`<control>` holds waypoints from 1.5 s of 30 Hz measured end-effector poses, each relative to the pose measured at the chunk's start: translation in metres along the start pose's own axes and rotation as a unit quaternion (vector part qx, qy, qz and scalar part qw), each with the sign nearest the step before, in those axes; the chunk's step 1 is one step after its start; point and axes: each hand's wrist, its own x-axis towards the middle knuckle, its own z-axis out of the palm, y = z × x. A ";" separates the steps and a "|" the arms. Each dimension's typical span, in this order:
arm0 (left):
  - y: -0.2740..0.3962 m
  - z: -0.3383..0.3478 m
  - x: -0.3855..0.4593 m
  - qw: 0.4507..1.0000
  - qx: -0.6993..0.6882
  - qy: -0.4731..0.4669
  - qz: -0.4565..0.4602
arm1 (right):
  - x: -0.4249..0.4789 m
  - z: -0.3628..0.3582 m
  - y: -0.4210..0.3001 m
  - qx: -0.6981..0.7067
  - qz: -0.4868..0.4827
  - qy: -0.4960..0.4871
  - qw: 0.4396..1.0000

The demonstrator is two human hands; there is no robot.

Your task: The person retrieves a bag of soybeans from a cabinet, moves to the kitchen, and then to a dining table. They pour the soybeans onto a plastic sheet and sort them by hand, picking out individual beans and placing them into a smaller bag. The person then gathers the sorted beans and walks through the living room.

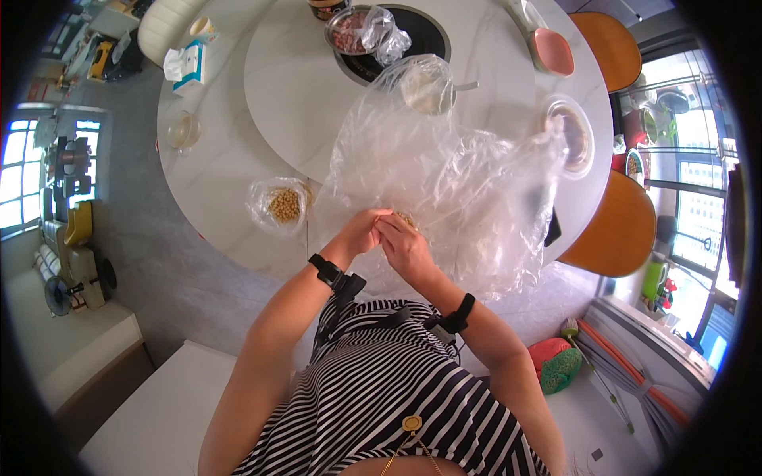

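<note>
My left hand [363,231] and my right hand [406,243] meet at the near side of the round table, fingers bent together; what is between them is hidden. Just beyond my right fingers a few small yellowish pieces [407,219] show. A large clear plastic bag [405,154] spreads over the table beyond and to the right of both hands. Left of them, a clear plastic bag [259,205] holds round yellow beans [284,205]. At the far end of the large bag is a round container [425,89], seen through film, with a handle pointing right.
On the marble-look table [220,172] stand a tissue box [191,64], a glass cup [183,130], a metal bowl of chopped reddish food [348,33], a pink dish [553,52] and a clear oval container [571,140]. A dark phone-like object [553,229] lies at right. Orange chairs [616,226] adjoin the table.
</note>
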 end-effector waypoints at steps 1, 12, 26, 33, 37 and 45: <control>0.008 0.014 -0.008 0.999 -0.014 0.018 -0.035 | -0.005 -0.003 0.002 0.016 0.037 0.009 0.999; 0.046 0.006 -0.096 0.998 -0.048 0.028 -0.030 | -0.043 -0.082 0.082 -0.120 0.235 0.044 0.964; 0.106 -0.096 -0.137 0.687 0.555 0.306 0.356 | -0.052 -0.084 0.084 -0.026 0.285 0.103 0.953; 0.088 -0.004 -0.132 0.708 0.552 0.255 0.358 | -0.065 -0.080 0.090 -0.139 0.233 0.081 0.959; 0.036 0.033 -0.083 0.661 0.669 0.018 0.340 | -0.053 -0.056 0.098 -0.156 0.202 0.039 0.966; 0.011 0.022 -0.036 0.559 0.759 0.103 0.317 | -0.054 -0.049 0.120 -0.167 0.202 0.063 0.963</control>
